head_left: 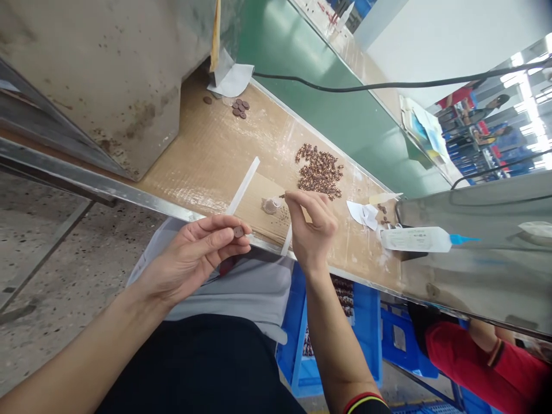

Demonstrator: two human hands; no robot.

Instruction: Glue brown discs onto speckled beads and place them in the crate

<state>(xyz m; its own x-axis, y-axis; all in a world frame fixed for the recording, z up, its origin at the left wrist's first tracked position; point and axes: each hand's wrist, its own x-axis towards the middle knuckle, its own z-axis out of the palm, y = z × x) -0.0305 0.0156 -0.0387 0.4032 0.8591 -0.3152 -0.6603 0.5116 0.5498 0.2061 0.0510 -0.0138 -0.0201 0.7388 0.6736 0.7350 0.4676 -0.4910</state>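
Note:
My left hand (207,250) pinches a small round brown disc (238,232) between thumb and fingers, just in front of the table edge. My right hand (313,224) is closed in a pinch above the bench; a tiny dark tip pokes out at its fingertips, too small to name. Right beside those fingertips sits a small whitish cup (271,205) on a cardboard sheet (252,198), with tiny specks scattered around it. Farther back lies a heap of small shiny copper-brown pieces (319,172). Several brown discs (240,109) like the held one rest at the far left.
White tape strips (242,185) cross the cardboard. A bottle with a blue nozzle (416,238) lies at the right near folded white paper (362,214). Behind runs a green belt (319,75), crossed by a black cable (328,89). Blue crates (366,339) stand below; a person in red (470,362) is at right.

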